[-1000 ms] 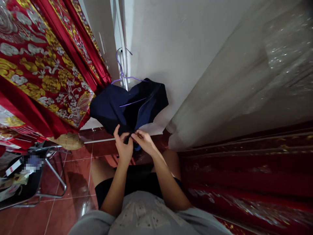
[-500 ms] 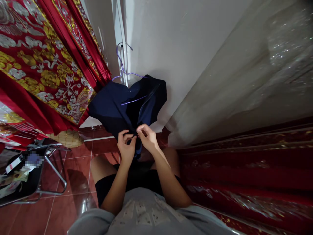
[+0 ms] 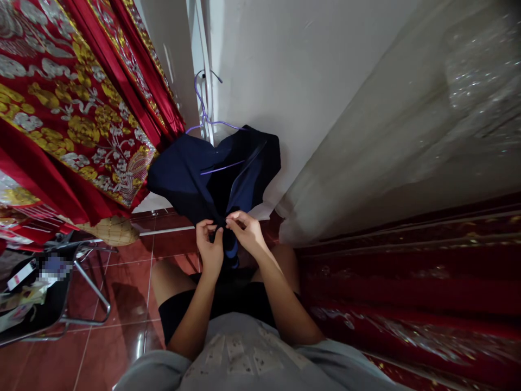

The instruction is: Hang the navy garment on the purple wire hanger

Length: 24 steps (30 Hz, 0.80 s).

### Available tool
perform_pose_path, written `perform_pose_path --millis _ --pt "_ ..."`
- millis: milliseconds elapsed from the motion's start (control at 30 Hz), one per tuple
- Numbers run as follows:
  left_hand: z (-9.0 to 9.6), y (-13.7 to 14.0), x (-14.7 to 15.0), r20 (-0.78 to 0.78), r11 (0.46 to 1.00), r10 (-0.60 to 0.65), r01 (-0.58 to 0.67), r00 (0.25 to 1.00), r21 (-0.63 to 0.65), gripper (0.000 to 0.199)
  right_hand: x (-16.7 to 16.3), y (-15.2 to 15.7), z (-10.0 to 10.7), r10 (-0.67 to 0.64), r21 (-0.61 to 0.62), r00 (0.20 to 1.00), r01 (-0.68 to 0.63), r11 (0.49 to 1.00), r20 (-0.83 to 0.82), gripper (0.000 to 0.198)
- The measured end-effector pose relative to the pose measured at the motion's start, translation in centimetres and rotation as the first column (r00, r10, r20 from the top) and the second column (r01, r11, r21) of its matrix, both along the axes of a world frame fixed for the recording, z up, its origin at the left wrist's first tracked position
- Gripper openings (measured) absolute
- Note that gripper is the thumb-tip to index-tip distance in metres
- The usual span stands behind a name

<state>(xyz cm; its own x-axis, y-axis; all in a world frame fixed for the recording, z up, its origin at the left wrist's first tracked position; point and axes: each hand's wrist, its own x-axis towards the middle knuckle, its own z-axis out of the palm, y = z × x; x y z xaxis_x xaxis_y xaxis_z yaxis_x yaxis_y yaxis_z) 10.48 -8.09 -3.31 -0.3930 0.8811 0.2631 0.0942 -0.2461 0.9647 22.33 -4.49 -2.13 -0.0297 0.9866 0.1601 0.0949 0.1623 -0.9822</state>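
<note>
A dark navy garment (image 3: 179, 171) with an open front hangs from a purple wire hanger (image 3: 204, 115) in front of me. Its two front edges come together low down, where both my hands work close side by side. My left hand (image 3: 209, 244) pinches the left edge between thumb and fingers. Fingertips of my right hand (image 3: 246, 233) are closed on the right edge, almost touching the left ones. Any button or fastener between the fingertips is too small to make out. The lower part of the garment drops behind my hands.
Red cloth with gold and silver embroidery (image 3: 85, 119) hangs at the left. Below it a black folding chair (image 3: 49, 309) holds a phone-like white item and papers. A pale wall (image 3: 293, 70) stands ahead; sheer sparkly fabric (image 3: 366, 146) and red cloth (image 3: 399, 282) line the right.
Both hands have shifted slightly left and the fingertips are a little closer together. The garment's right side has swung slightly outward. The hanger stays practically where it was.
</note>
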Motion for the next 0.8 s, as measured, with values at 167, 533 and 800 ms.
perform_pose_path --millis 167,533,800 --pt "0.4 0.4 -0.1 -0.083 1.0 -0.018 0.016 0.996 -0.015 0.022 0.1 1.8 1.3 0.031 0.159 0.991 -0.051 0.986 0.129 0.021" --pt "0.3 0.3 -0.8 -0.222 0.997 -0.07 0.062 0.973 -0.04 0.019 0.8 14.2 14.7 -0.086 0.558 0.97 -0.056 0.828 0.225 0.02" --pt "3.1 2.9 -1.8 -0.44 0.97 -0.195 0.238 0.877 0.044 0.028 1.0 10.9 14.8 0.004 0.451 0.992 -0.063 0.89 0.13 0.02"
